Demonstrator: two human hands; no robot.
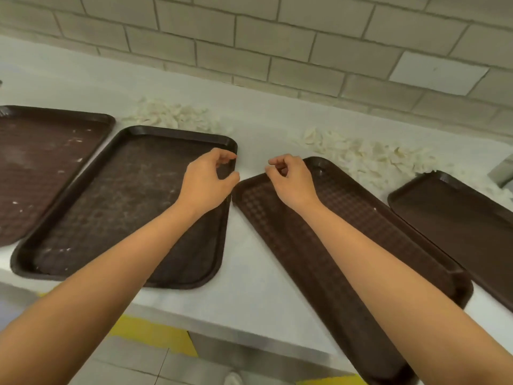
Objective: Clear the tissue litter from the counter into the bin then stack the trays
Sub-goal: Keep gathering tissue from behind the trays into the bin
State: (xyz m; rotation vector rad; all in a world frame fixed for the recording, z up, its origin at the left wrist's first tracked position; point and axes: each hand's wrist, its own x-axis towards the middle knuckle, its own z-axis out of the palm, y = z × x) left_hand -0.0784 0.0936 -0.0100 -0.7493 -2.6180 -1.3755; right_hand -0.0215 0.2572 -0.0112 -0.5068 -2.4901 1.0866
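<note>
Your white counter (249, 259) runs along a pale tiled wall (277, 37). Four brown trays lie on it: far-left tray (41, 162), second tray (111, 204), third tray (283, 240) and far-right tray (458, 223), the outer two cut off by the frame. Two tissue heaps, left heap (172, 115) and right heap (369, 157), sit behind them. Your left hand (208, 182) hangs loosely curled and empty over the second tray's corner. Your right hand (291, 179) curls above the third tray; I cannot tell whether it pinches anything.
</note>
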